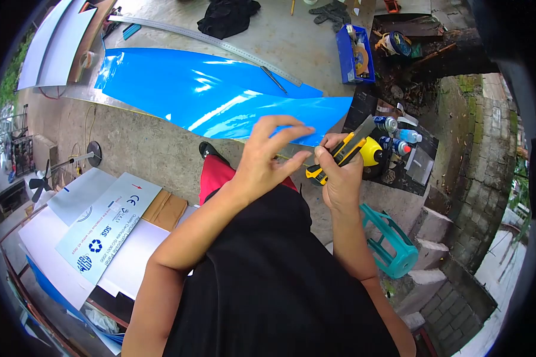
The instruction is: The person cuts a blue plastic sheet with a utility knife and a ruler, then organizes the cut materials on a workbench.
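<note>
**Blade out: mind the left fingertips**

My left hand point(265, 157) has its fingers spread wide, one tip at the tail of the utility knife point(345, 152). My right hand point(339, 178) fingers are clamped round its body, blade pointing up and away. Safest with left fingertips behind the edge. The blue sheet point(220, 95) lies beyond both.

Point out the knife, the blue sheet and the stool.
knife point(346, 149), head view, on the yellow-black handle.
blue sheet point(208, 89), head view, middle of its surface.
stool point(400, 259), head view, on the seat.

Yellow, apparently black-trimmed knife point(339, 156); blue sheet point(190, 89)
</note>
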Tool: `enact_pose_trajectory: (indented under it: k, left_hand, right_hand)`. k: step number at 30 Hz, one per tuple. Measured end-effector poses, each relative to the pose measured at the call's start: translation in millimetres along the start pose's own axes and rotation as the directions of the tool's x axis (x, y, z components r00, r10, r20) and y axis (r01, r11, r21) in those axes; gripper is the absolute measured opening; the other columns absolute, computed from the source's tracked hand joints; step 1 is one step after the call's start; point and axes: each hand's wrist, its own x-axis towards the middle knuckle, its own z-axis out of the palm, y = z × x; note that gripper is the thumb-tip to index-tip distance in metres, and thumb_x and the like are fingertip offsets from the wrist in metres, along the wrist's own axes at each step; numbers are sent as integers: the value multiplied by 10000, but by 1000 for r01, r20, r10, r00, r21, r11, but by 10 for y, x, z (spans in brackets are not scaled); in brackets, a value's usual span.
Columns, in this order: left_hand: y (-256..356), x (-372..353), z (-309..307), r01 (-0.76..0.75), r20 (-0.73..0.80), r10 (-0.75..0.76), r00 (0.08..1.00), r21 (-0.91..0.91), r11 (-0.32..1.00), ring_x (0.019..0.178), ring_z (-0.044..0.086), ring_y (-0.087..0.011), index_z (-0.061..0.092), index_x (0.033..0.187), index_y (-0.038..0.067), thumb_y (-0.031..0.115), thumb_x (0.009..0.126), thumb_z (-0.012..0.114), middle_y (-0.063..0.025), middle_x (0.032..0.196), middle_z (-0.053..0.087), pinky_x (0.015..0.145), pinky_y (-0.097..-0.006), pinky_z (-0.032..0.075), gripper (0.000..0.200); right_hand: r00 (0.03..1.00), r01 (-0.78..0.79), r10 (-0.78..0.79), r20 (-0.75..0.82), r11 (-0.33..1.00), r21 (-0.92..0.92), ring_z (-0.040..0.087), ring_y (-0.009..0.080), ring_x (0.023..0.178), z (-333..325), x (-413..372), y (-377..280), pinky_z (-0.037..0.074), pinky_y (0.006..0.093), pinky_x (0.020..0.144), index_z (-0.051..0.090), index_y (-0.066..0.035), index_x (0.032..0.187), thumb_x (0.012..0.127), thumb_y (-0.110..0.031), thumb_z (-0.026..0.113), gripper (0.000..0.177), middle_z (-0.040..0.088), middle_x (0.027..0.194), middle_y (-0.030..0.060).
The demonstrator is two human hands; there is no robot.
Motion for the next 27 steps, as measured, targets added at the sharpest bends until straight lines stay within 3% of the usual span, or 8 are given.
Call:
enact_pose_trajectory:
  k: [2,3,5,17,27]
  left_hand:
    - [-89,7,71,-62,129,83,988,-159,985,937,703,-263,763,1073,55,20,775,820,-99,978,741,866,-360,538,306]
    - [-89,-1,80,-67,124,87,988,-156,986,937,703,-263,763,1073,55,20,775,820,-99,978,741,866,-360,538,306]
    - [-65,-24,87,56,118,-33,993,-198,979,956,733,-260,781,1029,33,-7,816,777,-129,1038,766,839,-343,562,217]
    - [94,-7,50,223,111,-201,973,-245,944,824,739,-204,785,1014,20,10,847,748,-118,974,768,711,-299,575,171]
    - [94,31,33,168,95,-151,984,-204,965,829,746,-204,793,999,33,16,832,746,-115,945,778,725,-307,575,174]
  right_hand:
    - [1000,8,-8,4,1000,0,616,112,901,26,26,-26,496,262,840,609,-40,996,861,111,693,219,636,992,51]
    - [1000,9,-9,-3,1000,-1,621,112,904,35,35,-36,502,264,848,606,-37,1001,864,108,698,220,640,995,53]
    - [1000,26,-26,5,1000,5,625,111,902,59,47,-26,506,264,851,602,-36,1008,867,105,702,222,644,993,55]
    - [994,107,-107,16,994,-15,655,105,892,142,40,-63,533,259,850,602,-21,1037,871,102,712,235,678,973,66]
    - [995,103,-103,6,995,-4,661,104,872,124,32,-31,548,257,813,574,-27,1061,869,106,717,274,680,976,69]
